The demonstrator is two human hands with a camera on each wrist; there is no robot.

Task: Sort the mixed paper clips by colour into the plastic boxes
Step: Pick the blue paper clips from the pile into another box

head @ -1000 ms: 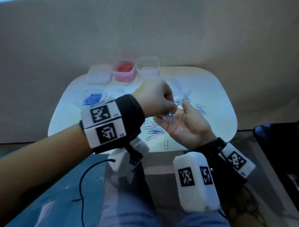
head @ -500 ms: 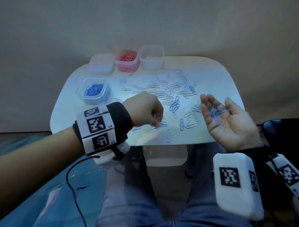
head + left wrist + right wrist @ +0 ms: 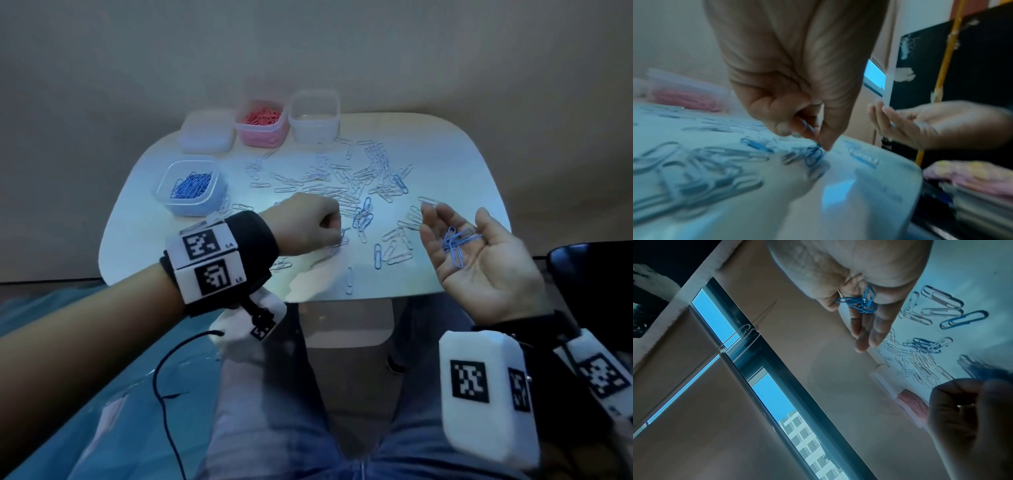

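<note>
The left hand [image 3: 308, 226] reaches knuckles-up over the table [image 3: 462, 164] near its front edge, thumb and forefinger pinching a blue clip [image 3: 815, 155] against the top. The right hand [image 3: 479, 253] hovers palm-up by the front right corner, fingers relaxed, cradling a bunch of blue clips [image 3: 457, 241]. The blue box [image 3: 191, 186] sits near the left edge.

Left hand [image 3: 797, 91] points down at the table [image 3: 849, 203] — fingertips [image 3: 825, 144] pinch a blue paper clip [image 3: 813, 154] on its surface. Right hand [image 3: 931, 125] hovers palm-up beyond the table edge — image blurred.
</note>
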